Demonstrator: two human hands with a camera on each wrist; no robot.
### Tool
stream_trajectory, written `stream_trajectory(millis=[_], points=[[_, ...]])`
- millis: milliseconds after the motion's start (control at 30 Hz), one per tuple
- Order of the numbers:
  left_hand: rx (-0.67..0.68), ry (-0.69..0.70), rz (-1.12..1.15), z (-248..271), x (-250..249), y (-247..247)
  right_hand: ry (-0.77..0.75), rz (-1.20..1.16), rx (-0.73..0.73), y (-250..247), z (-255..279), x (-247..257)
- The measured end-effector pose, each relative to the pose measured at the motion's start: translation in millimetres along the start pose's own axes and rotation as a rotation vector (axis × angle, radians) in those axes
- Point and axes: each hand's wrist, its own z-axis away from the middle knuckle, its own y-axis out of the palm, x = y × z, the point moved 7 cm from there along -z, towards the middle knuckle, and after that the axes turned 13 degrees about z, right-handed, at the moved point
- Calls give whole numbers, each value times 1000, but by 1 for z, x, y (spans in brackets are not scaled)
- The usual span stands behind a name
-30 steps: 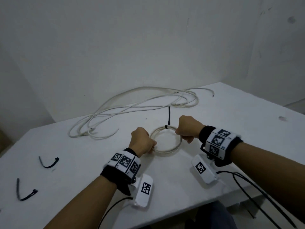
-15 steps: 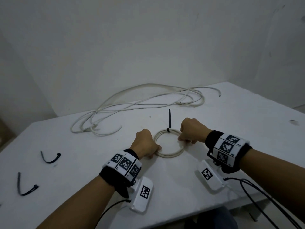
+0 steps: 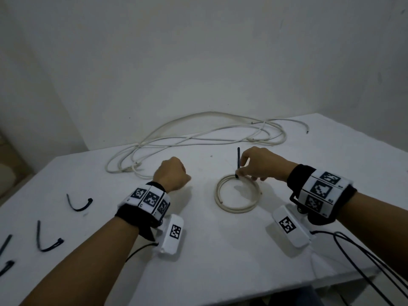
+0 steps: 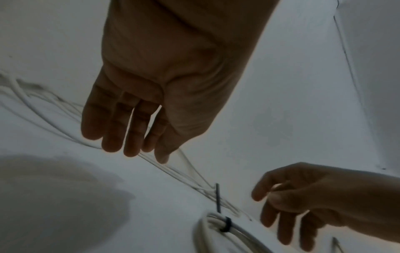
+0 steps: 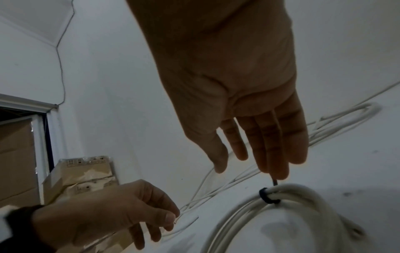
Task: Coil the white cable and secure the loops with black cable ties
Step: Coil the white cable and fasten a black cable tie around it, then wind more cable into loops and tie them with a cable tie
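Note:
A small coil of white cable (image 3: 236, 209) lies flat on the white table (image 3: 220, 250), bound at its far side by one black cable tie (image 3: 238, 161) whose tail stands upright. My right hand (image 3: 258, 164) hovers over that spot. In the right wrist view its fingers (image 5: 272, 154) are nearly straight, and the tie (image 5: 266, 195) shows just below the fingertips. I cannot tell whether they touch the tail. My left hand (image 3: 172, 175) is off the coil, to its left, and holds nothing. Its fingers (image 4: 129, 133) hang relaxed above the table.
A long loose tangle of white cable (image 3: 198, 138) sprawls along the far side of the table by the wall. Several spare black ties (image 3: 78, 205) (image 3: 47, 241) lie at the left. Black wrist leads (image 3: 364, 261) trail over the near right edge. Cardboard boxes (image 5: 86, 171) stand beyond the table.
My left hand has let go of the coil and moved off to the left. My right hand has lifted from the coil's rim to the tie's tail. The coil now lies free.

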Motion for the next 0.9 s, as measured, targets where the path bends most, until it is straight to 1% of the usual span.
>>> stream_trajectory(millis=[67,200,267,333,400,467,600,633,700,767,800,867,900], points=[[-54,-19,-82,-10,16,-12,-72,-5,43,6,-5,17],[-113,-51,-177,-24,51,-29,-213,19,134,24,-18,59],[-145,-77,-188,-30,68,-38,-255,21,157,31,-29,81],[-188,-134,-155,-37,86,-47,-288,24,179,39,-40,104],[-242,-203,-51,-43,100,-55,-315,26,197,46,-48,124],[-289,-244,70,-52,112,-60,-338,7,219,55,-54,140],[-377,-337,342,-70,131,-61,-352,-11,266,67,-59,153],[-384,-364,436,-72,134,-61,-347,-15,270,68,-60,153],[-350,-393,598,-73,130,-61,-325,-39,256,64,-62,150],[-362,-351,663,-68,117,-69,-292,-110,206,55,-65,146],[-393,-293,665,-65,105,-77,-279,-154,164,49,-66,143],[-445,-124,619,-53,73,-94,-272,-275,75,32,-65,142],[-431,-29,587,-45,51,-100,-278,-376,49,24,-64,142]])
